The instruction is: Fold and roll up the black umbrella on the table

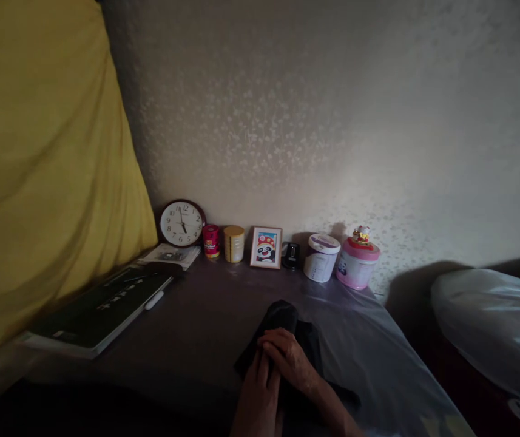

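A dark, crumpled cloth (309,340) lies on the table near its front edge, with its folds bunched up. My left hand (260,385) rests on it from below, fingers stretched forward with small gaps between them. Across its fingertips lies my right hand (290,359), coming in from the lower right with its fingers laid over the left ones. The two hands touch each other above the cloth. Part of the left fingertips is hidden under the right hand, and no object shows between them.
A clock (182,223), red can (211,241), yellow-lidded can (234,244), framed panda picture (266,247), small black object (291,255), white tub (321,258) and pink tub (358,263) with figurine line the back. Left are a green book (105,303), white marker (154,300) and yellow curtain (50,152).
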A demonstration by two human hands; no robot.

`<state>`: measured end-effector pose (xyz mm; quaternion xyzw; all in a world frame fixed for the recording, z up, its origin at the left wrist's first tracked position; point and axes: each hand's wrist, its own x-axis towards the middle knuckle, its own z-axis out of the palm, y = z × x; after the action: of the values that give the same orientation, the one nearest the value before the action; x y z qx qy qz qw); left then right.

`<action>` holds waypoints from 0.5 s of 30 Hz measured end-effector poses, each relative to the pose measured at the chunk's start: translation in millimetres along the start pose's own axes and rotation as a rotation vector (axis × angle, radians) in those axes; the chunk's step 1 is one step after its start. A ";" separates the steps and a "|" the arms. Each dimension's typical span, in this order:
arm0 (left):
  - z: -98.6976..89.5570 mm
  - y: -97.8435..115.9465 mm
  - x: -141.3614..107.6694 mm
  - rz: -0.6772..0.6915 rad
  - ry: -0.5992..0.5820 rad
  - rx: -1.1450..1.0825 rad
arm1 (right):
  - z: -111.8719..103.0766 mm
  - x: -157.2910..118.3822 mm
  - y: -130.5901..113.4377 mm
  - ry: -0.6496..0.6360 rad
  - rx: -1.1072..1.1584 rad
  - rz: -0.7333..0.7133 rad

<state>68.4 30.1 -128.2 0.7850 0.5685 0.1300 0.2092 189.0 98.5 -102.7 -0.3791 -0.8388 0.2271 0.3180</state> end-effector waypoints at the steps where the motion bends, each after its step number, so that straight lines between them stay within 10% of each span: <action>1: 3.3 -1.7 0.9 -0.012 0.015 -0.020 | -0.1 2.8 7.2 0.004 -0.042 -0.010; 10: 30.6 -16.1 17.5 -0.079 0.049 -0.064 | -22.5 59.6 78.1 0.064 -0.322 0.197; 15: 33.7 -14.0 15.1 -0.098 0.068 -0.063 | -41.1 30.4 85.0 0.298 -0.344 0.391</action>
<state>76.4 42.0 -165.1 0.7445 0.6086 0.1638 0.2203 244.3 179.8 -116.1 -0.6110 -0.7201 0.0806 0.3188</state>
